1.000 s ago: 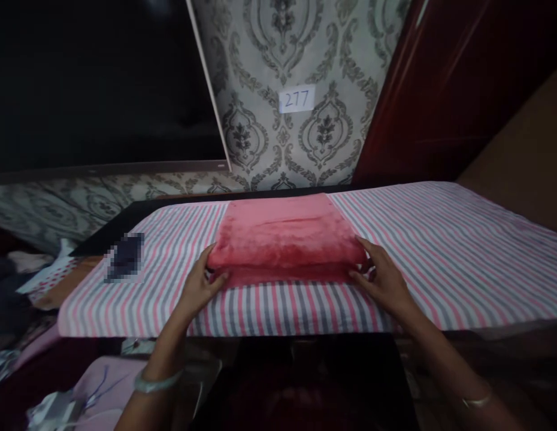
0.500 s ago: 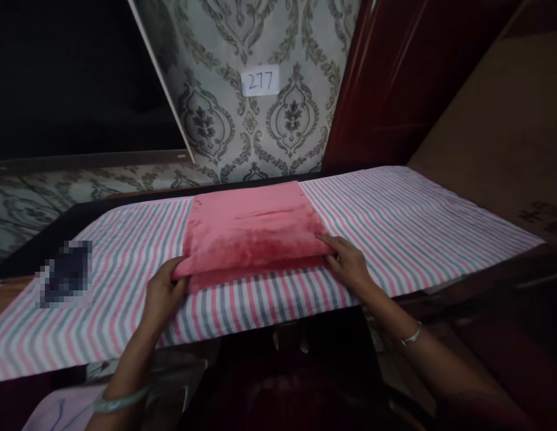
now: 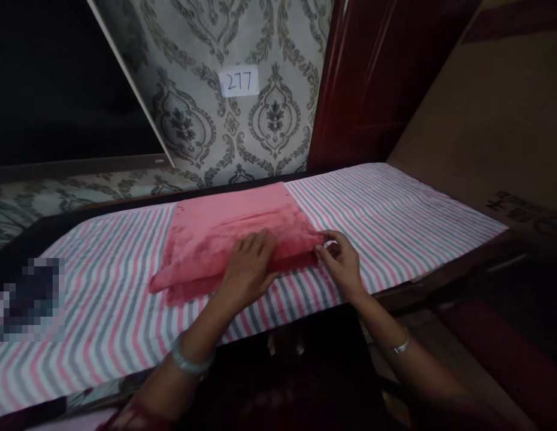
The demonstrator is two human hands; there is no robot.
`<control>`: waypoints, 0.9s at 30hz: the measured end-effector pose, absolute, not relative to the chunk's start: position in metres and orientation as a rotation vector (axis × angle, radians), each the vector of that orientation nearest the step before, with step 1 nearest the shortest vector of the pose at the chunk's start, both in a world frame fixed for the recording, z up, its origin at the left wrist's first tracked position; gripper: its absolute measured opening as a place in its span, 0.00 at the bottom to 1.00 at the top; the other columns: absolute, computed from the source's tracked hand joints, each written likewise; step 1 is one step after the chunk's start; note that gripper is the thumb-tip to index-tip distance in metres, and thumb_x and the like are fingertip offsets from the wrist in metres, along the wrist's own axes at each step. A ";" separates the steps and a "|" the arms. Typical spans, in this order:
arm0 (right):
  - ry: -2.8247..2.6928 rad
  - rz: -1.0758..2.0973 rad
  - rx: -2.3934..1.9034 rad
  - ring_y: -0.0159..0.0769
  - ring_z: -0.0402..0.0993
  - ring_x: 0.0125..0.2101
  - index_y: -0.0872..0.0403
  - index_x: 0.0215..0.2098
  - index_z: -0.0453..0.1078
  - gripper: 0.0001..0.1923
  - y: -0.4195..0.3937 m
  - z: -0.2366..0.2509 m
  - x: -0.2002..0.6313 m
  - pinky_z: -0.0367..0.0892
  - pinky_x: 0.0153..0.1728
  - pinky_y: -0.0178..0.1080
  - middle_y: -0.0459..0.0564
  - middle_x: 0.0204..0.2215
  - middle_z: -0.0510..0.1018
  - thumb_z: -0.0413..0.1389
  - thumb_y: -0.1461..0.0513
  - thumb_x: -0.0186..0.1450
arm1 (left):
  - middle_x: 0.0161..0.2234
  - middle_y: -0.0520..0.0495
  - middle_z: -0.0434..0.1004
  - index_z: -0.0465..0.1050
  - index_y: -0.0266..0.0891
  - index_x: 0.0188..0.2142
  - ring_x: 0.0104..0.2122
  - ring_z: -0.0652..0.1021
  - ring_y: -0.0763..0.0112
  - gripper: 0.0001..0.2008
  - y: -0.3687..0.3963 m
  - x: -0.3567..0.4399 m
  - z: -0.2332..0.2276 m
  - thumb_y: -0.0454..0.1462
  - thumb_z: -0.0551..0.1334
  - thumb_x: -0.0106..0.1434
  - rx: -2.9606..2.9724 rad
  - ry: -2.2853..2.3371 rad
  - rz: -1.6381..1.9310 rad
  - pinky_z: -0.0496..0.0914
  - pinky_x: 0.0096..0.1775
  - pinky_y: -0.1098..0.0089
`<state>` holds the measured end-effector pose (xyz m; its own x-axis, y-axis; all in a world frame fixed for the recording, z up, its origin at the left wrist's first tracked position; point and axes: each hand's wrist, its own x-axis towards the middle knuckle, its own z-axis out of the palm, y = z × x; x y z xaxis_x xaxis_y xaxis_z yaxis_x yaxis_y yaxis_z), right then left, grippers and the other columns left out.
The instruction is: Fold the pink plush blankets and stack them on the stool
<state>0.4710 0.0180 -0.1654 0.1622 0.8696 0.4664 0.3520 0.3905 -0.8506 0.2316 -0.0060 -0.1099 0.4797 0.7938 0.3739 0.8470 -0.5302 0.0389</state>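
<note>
A pink velvety cloth (image 3: pixel 224 224) lies folded on a striped sheet (image 3: pixel 381 227), its near edge doubled over and slightly raised at the left. On the middle of this fold rests my left hand (image 3: pixel 248 268), palm down with the fingers stretched out. My right hand (image 3: pixel 341 258) pinches the near right corner of the cloth between thumb and fingers. Part of the fold is hidden under my left hand.
The sheet covers a long table against patterned wallpaper (image 3: pixel 278 120) bearing a paper label "277" (image 3: pixel 239 81). A dark screen (image 3: pixel 58 90) stands at left; a cardboard box (image 3: pixel 494 120) stands at right. A pixelated dark patch (image 3: pixel 31 299) is at left.
My left hand has let go of the cloth's near left corner and moved right onto the middle of the fold. My right hand keeps its corner. The view has shifted a little right.
</note>
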 end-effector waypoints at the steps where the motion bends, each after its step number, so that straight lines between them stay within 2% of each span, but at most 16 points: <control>1: -1.406 0.507 -1.173 0.31 0.68 0.24 0.51 0.48 0.69 0.16 0.018 -0.163 0.472 0.66 0.25 0.36 0.48 0.38 0.75 0.58 0.53 0.65 | 0.63 0.32 0.66 0.65 0.36 0.62 0.59 0.69 0.45 0.31 0.006 0.246 -0.111 0.35 0.64 0.59 -2.600 -1.455 -0.524 0.64 0.57 0.48; 2: -1.385 0.486 -1.172 0.32 0.68 0.24 0.51 0.48 0.69 0.15 0.017 -0.161 0.474 0.66 0.25 0.36 0.48 0.37 0.75 0.57 0.53 0.66 | 0.59 0.33 0.71 0.68 0.36 0.59 0.57 0.71 0.47 0.27 0.017 0.255 -0.113 0.32 0.63 0.58 -2.628 -1.497 -0.565 0.65 0.56 0.50; 4: -1.382 0.427 -1.176 0.35 0.71 0.26 0.51 0.46 0.70 0.12 0.011 -0.159 0.476 0.67 0.25 0.37 0.49 0.35 0.76 0.55 0.55 0.68 | 0.51 0.38 0.78 0.74 0.37 0.50 0.51 0.75 0.53 0.21 0.037 0.259 -0.116 0.29 0.60 0.57 -2.631 -1.658 -0.864 0.68 0.54 0.53; 7: -1.628 0.259 -1.099 0.42 0.77 0.36 0.50 0.43 0.73 0.10 0.001 -0.161 0.470 0.73 0.36 0.43 0.52 0.35 0.80 0.50 0.59 0.71 | 0.39 0.45 0.82 0.76 0.37 0.43 0.41 0.79 0.59 0.13 0.053 0.245 -0.120 0.35 0.60 0.59 -2.462 -1.980 -1.764 0.73 0.47 0.60; 10: -2.024 0.125 -0.909 0.46 0.74 0.52 0.50 0.53 0.72 0.17 -0.002 -0.163 0.450 0.67 0.54 0.52 0.54 0.48 0.81 0.47 0.63 0.71 | 0.35 0.47 0.83 0.76 0.37 0.43 0.35 0.81 0.62 0.17 0.054 0.233 -0.121 0.43 0.65 0.56 -2.137 -2.144 -2.636 0.75 0.40 0.64; 11: -2.142 0.095 -0.872 0.46 0.70 0.57 0.50 0.58 0.70 0.19 0.001 -0.165 0.443 0.63 0.58 0.54 0.53 0.53 0.79 0.47 0.64 0.71 | 0.35 0.47 0.83 0.76 0.37 0.43 0.34 0.81 0.63 0.18 0.052 0.232 -0.121 0.44 0.67 0.54 -2.050 -2.144 -2.806 0.75 0.40 0.65; 13: -2.319 0.045 -0.907 0.49 0.61 0.64 0.50 0.64 0.65 0.23 0.013 -0.168 0.434 0.54 0.63 0.59 0.53 0.60 0.73 0.49 0.62 0.71 | 0.36 0.46 0.83 0.77 0.37 0.42 0.35 0.81 0.64 0.19 0.050 0.232 -0.120 0.43 0.70 0.52 -1.998 -2.128 -2.918 0.74 0.41 0.66; 15: -2.370 0.023 -1.108 0.54 0.55 0.67 0.49 0.65 0.64 0.24 0.029 -0.175 0.438 0.49 0.63 0.66 0.55 0.63 0.69 0.51 0.59 0.72 | 0.37 0.47 0.83 0.77 0.37 0.42 0.35 0.80 0.65 0.19 0.049 0.233 -0.119 0.43 0.69 0.53 -2.036 -2.135 -2.827 0.74 0.41 0.67; 18: -2.182 0.033 -1.464 0.61 0.60 0.64 0.52 0.62 0.68 0.22 0.049 -0.186 0.465 0.56 0.58 0.69 0.61 0.61 0.71 0.50 0.57 0.72 | 0.38 0.47 0.82 0.77 0.38 0.44 0.37 0.79 0.63 0.17 0.048 0.235 -0.120 0.44 0.65 0.57 -2.174 -2.139 -2.379 0.73 0.41 0.66; 21: -1.982 0.066 -1.457 0.56 0.69 0.58 0.54 0.59 0.70 0.21 0.056 -0.189 0.494 0.65 0.56 0.61 0.62 0.55 0.76 0.48 0.60 0.71 | 0.43 0.44 0.81 0.77 0.38 0.45 0.45 0.78 0.56 0.16 0.041 0.246 -0.126 0.38 0.61 0.58 -2.386 -1.926 -1.612 0.71 0.49 0.58; 24: -1.803 0.109 -1.339 0.49 0.74 0.54 0.54 0.59 0.70 0.21 0.050 -0.181 0.505 0.69 0.55 0.54 0.59 0.54 0.78 0.46 0.62 0.71 | 0.52 0.35 0.77 0.75 0.37 0.52 0.51 0.75 0.47 0.23 0.024 0.263 -0.135 0.33 0.63 0.56 -2.525 -1.660 -0.823 0.68 0.52 0.49; 27: -1.694 0.110 -1.270 0.47 0.73 0.56 0.52 0.59 0.70 0.20 0.040 -0.165 0.499 0.70 0.56 0.53 0.57 0.55 0.77 0.47 0.60 0.72 | 0.57 0.32 0.73 0.70 0.38 0.59 0.53 0.73 0.45 0.26 0.005 0.266 -0.137 0.34 0.62 0.61 -2.528 -1.541 -0.540 0.68 0.51 0.48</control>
<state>0.4993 0.0405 -0.1655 0.0238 0.7729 0.6340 0.6842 0.4498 -0.5741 0.2663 0.0054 -0.1374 0.4138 0.8329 0.3676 0.8801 -0.4692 0.0723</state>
